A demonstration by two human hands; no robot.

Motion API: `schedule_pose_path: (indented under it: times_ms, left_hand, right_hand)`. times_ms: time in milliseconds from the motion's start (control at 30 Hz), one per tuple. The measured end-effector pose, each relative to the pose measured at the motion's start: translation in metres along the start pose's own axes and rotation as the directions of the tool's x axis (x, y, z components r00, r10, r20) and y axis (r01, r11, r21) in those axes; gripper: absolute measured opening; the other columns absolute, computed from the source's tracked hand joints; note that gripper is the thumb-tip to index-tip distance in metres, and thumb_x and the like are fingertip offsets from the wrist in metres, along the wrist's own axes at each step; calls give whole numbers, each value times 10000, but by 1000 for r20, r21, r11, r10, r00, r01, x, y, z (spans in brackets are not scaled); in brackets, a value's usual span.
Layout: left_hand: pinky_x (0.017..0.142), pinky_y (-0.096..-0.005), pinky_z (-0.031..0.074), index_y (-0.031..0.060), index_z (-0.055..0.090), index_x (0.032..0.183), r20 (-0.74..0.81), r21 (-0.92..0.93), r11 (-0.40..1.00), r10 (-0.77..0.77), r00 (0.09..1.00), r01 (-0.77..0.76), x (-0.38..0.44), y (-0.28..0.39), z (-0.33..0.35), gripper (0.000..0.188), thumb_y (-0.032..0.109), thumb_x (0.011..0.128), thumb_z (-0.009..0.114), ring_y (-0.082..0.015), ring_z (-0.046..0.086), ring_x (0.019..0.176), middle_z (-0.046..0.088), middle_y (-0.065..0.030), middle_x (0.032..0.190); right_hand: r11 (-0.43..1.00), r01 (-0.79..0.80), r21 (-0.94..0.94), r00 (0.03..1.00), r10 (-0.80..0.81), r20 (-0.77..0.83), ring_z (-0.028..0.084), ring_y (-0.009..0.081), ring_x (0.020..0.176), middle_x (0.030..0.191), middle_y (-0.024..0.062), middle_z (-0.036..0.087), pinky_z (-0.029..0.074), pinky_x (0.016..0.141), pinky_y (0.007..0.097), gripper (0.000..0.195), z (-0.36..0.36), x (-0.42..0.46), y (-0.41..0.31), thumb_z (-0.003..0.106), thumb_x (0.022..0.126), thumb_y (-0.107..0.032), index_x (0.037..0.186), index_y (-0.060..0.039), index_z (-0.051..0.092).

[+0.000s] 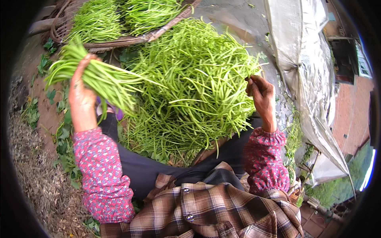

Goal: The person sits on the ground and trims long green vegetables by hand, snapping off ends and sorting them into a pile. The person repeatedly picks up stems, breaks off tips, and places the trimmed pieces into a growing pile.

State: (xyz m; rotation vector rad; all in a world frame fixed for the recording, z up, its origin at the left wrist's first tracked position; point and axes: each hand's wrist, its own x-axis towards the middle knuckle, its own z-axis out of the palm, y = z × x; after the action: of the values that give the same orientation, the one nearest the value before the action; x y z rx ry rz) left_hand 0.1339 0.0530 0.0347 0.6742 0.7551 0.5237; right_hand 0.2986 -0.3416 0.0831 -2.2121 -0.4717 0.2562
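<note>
My left hand [80,95] is wrapped around a thick bundle of long green leaf stems [104,78], held up at the left, beside a woven basket. Its stem ends fan out to the right and are partly blurred. Between my legs lies a large loose heap of the same green stems [190,89]. At the heap's right edge, my right hand [262,93] has thumb and fingers pinched together on a green stem [255,70]. The fingertips partly hide the pinched spot.
At the top, a shallow woven bamboo basket [148,37] carries neatly laid stem bundles [95,22]. Broad green leaves [64,134] lie on the soil to the left, near dry plant litter [38,172]. Plastic sheeting [309,80] hangs along the right side. A small basket [294,193] stands by my right elbow.
</note>
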Motion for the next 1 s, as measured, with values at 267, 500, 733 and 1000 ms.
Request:
schedule_pose_path:
  times_ms: [267,500,733,1000]
  left_hand:
    - [728,-288,509,-14,617,936,365,256,937,-321,874,237,-33,-42,39,309,136,684,718,-168,617,793,647,-93,835]
    - [732,-306,499,7,526,1084,470,202,943,-332,818,266,-54,-41,59,397,145,732,648,-198,617,796,621,-72,865]
    - [697,-282,504,15,569,1026,362,143,986,-137,922,91,-41,-55,50,346,63,702,682,-153,604,770,624,-50,868]
    - [801,-252,456,24,567,1030,166,69,997,12,986,-23,-33,-45,53,347,-44,704,662,-128,571,886,604,-29,963]
  right_hand:
    - [791,606,86,674,-568,471,567,264,658,725,115,561,450,595,329,85,78,48,-110,618,741,-22,825,-4,614]
    - [898,56,436,690,-351,633,552,82,657,707,25,556,460,600,233,213,129,82,-131,605,790,-1,971,-5,494]
    - [792,38,610,910,-280,306,520,70,664,779,57,583,456,635,209,509,166,68,-119,634,739,26,1200,17,419]
    - [843,104,527,771,-403,493,178,289,1316,1386,253,223,140,1077,353,1185,200,43,-122,815,562,-217,1374,30,-13]
